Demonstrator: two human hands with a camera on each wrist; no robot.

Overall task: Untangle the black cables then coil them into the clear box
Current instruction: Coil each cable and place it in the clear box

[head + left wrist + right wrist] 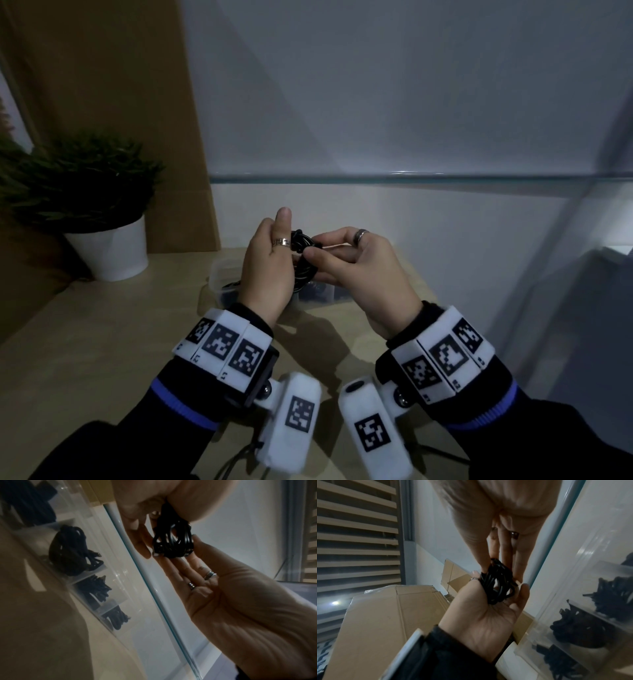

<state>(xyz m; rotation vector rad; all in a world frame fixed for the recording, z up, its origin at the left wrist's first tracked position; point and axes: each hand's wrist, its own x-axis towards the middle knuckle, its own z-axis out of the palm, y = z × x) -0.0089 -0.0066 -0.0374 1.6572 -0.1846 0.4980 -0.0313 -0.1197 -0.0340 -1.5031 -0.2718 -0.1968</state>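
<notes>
Black cable coil (303, 255), a small bundle of thin glossy loops, is held up in the air between both hands, above the clear plastic compartmented box (219, 274) that sits on the pale wooden counter (102, 342).

Left hand (265, 270): the coil lies against palm and fingers (524, 592), index pointing up, thumb along the bundle's near side. Grasping the coil, loosely cupped. Ring on one finger.

Right hand (359, 270): thumb and fingers (145, 545) pinch the right edge of the same coil. Rings on this hand too. Right wrist view shows the thumb (481, 555) pressing onto the top of the loops (498, 582).

Left wrist view: coil (173, 543) sits squeezed between the two hands, loops bunched, not flat.

Box: the divided cells already hold other coiled black cables (73, 551); at least three filled cells are visible in a row. The box sits directly under the hands, toward the far side of the counter.

Rest: green potted plant in a white pot (109, 246) far left on the counter. Brown cardboard panel (102, 85) behind it. Pale wall with a glass edge strip (411, 177) runs across the far side. White marker-tagged wrist bands (226, 346) on both dark sleeves.
</notes>
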